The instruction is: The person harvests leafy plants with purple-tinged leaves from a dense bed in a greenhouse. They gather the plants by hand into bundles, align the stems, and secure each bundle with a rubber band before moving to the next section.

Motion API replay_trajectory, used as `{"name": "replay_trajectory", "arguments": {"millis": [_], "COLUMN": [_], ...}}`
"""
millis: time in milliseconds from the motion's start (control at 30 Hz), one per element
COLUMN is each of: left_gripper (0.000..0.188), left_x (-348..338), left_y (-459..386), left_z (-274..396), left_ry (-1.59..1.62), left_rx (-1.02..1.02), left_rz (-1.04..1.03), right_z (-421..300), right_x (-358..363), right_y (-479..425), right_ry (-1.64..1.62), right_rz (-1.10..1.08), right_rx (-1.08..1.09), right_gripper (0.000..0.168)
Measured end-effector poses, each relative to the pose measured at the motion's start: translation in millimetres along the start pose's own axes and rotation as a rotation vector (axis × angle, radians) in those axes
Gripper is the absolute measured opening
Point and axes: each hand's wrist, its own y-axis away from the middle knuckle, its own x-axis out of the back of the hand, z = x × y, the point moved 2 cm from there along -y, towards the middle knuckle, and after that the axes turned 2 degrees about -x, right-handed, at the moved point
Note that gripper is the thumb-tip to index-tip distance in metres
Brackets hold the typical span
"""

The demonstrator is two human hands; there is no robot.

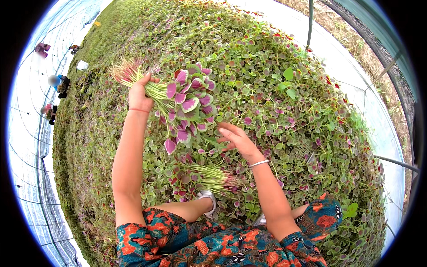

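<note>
My left hand [141, 92] grips a bunch of red amaranth [186, 100] by its pale green stems. The thin pinkish roots stick out on the left of my fist, and the purple leaves with green edges fan out to the right. Just below the leaves is my right hand [236, 138], fingers apart and holding nothing. A second bundle of pulled amaranth stems [213, 177] lies on the plants in front of my shoe [208, 200], its roots pointing right.
Low amaranth plants [293, 110] spread all around me. White plastic sheeting [353, 73] and metal poles [309, 23] border the right side. Several people, among them one in blue [61, 83], are far off at the left edge, near a white container [82, 65].
</note>
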Motion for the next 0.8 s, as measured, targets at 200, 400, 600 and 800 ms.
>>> {"name": "replay_trajectory", "arguments": {"millis": [200,400,600,800], "left_gripper": [0.015,0.011,0.010,0.027], "left_x": [8,56,71,10], "left_y": [-10,-28,9,127], "left_z": [-1,19,46,-60], "left_ry": [0.140,0.220,-0.197,-1.908], "left_rx": [0.020,-0.076,-0.522,-0.563], "left_rz": [0.080,0.111,0.221,-0.550], "right_z": [2,-10,-42,25], "right_x": [-25,44,99,60], "right_y": [-8,1,28,8], "right_ry": [-0.298,-1.136,-1.260,0.332], "right_rz": [-0.372,-0.282,0.119,-0.176], "right_rx": [-0.082,0.007,0.427,-0.255], "right_gripper": [0.030,0.032,0.045,0.035]}}
